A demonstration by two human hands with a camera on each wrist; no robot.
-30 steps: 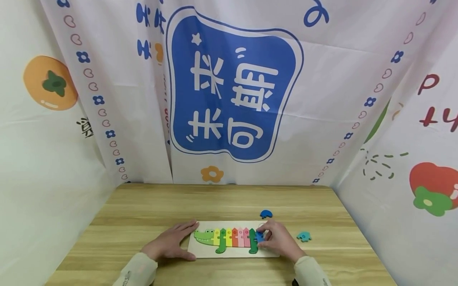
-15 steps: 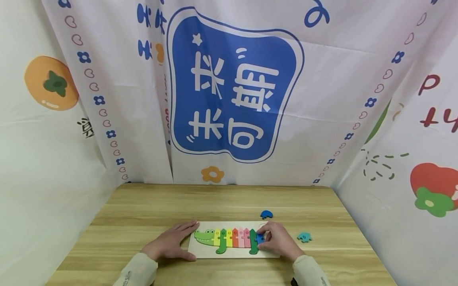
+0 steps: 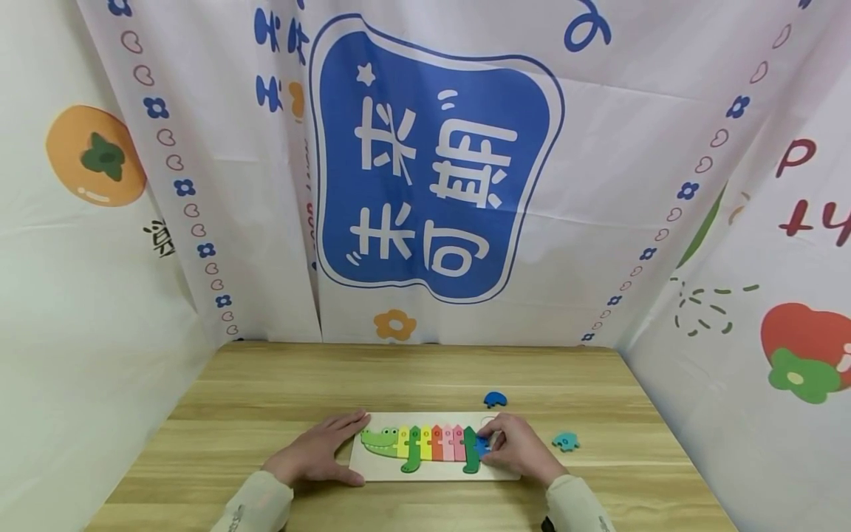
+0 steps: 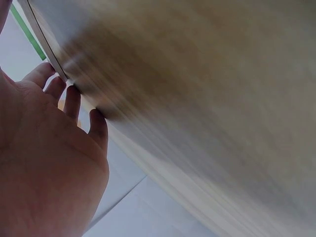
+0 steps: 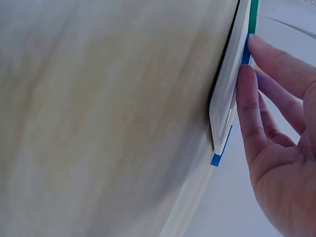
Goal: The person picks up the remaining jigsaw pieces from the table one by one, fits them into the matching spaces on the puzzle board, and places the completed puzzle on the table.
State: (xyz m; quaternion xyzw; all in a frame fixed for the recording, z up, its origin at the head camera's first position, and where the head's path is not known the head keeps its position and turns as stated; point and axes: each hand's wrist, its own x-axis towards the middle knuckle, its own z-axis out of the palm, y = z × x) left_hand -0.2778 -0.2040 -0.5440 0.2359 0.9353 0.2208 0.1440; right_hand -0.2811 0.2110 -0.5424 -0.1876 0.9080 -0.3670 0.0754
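Observation:
A pale wooden puzzle board (image 3: 379, 471) lies on the table, bearing a crocodile puzzle (image 3: 380, 440) with a green head, colourful body strips and dark green legs. My left hand (image 3: 319, 448) rests at the board's left end, fingers stretched along the far corner and thumb at the near one. In the left wrist view, the fingertips (image 4: 72, 91) touch the edge. Toward the board's right end, my right hand (image 3: 521, 449) pinches a blue puzzle piece (image 3: 483, 445) beside the rear leg, partly hidden by the fingers. The right wrist view shows this blue piece (image 5: 245, 55) low on the board.
A dark blue arched piece (image 3: 495, 399) lies just beyond the board's far right edge. To the right of my right hand is a teal piece (image 3: 566, 442). Printed cloth (image 3: 598, 222) hangs behind and beside the wooden table (image 3: 299, 369).
My right fingers have shifted very slightly on the blue puzzle piece, which stays beside the rear leg. The left hand has stayed in place.

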